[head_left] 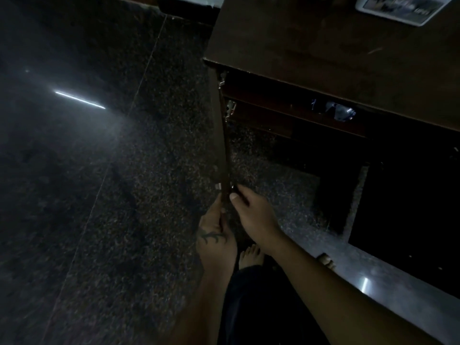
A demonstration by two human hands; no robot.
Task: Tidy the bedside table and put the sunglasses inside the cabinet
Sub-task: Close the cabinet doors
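Note:
The dark wooden bedside table (336, 46) fills the upper right. Its cabinet door (225, 145) stands swung open, seen edge-on, hinged at the top left corner. My left hand (215, 235) and my right hand (251, 210) both grip the free end of that door, one on each side. The sunglasses (334, 110) lie on a shelf inside the open cabinet, their lenses catching light. The lower part of the cabinet is too dark to make out.
A white framed object (400, 8) sits on the tabletop at the far right. Dark speckled stone floor (124, 195) spreads to the left. My bare foot (251, 256) is below the hands. A dark piece of furniture (410, 220) stands at the right.

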